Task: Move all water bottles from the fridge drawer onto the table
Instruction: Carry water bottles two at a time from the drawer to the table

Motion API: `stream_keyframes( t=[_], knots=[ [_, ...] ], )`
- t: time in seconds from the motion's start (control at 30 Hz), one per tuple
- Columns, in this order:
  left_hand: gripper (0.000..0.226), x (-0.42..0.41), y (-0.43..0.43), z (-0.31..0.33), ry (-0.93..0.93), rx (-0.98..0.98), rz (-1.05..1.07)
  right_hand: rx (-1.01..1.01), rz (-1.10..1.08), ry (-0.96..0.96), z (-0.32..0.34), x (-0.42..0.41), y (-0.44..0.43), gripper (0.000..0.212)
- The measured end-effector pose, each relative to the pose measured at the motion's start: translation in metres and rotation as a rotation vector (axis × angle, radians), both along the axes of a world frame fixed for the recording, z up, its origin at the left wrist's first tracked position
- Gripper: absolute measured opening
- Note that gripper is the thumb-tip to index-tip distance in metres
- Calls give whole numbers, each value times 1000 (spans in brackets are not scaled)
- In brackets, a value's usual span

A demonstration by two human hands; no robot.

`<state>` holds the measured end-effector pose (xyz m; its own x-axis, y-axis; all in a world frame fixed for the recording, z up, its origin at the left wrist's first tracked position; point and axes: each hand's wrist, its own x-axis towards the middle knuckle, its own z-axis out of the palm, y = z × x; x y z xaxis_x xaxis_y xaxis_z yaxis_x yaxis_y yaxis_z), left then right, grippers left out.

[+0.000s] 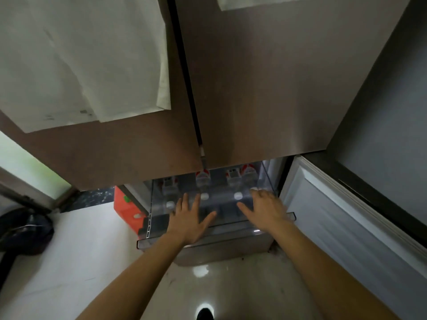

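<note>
Lower centre of frame: clear fridge drawer (231, 224) pulled out beneath brown fridge doors (254, 88). Inside, water bottles (202, 179) with red-and-white labels, side by side, white caps toward the bottom of the frame; too blurred for a sure count. Left hand (189, 215) over drawer's left half, fingers straight and spread, holding nothing. Right hand (265, 209) over right half, likewise splayed and empty, fingertips near the rightmost cap. Orange box (129, 209) just left of drawer.
</note>
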<state>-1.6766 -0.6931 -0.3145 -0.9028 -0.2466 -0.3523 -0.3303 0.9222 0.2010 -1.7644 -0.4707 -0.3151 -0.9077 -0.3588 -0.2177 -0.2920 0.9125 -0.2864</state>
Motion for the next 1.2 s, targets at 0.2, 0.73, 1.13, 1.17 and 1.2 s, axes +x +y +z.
stream_keyframes(
  t=[0.2,0.73,1.13,1.17,1.2],
  knots=[
    [102,-51,-28,-46,-76,126,27,11,-54,-181,-31,-41,-31,64],
    [62,-134,-39,-132,-48,309,394,33,-311,-432,-92,-94,-75,50],
    [32,-86,-27,-90,-53,474,538,137,-230,-481,-37,-57,-59,41],
    [41,-81,-24,-83,-12,477,551,140,-211,-443,-30,-53,-58,44],
    [49,-75,-20,-71,40,460,555,141,-197,-401,-23,-50,-56,46]
  ],
)
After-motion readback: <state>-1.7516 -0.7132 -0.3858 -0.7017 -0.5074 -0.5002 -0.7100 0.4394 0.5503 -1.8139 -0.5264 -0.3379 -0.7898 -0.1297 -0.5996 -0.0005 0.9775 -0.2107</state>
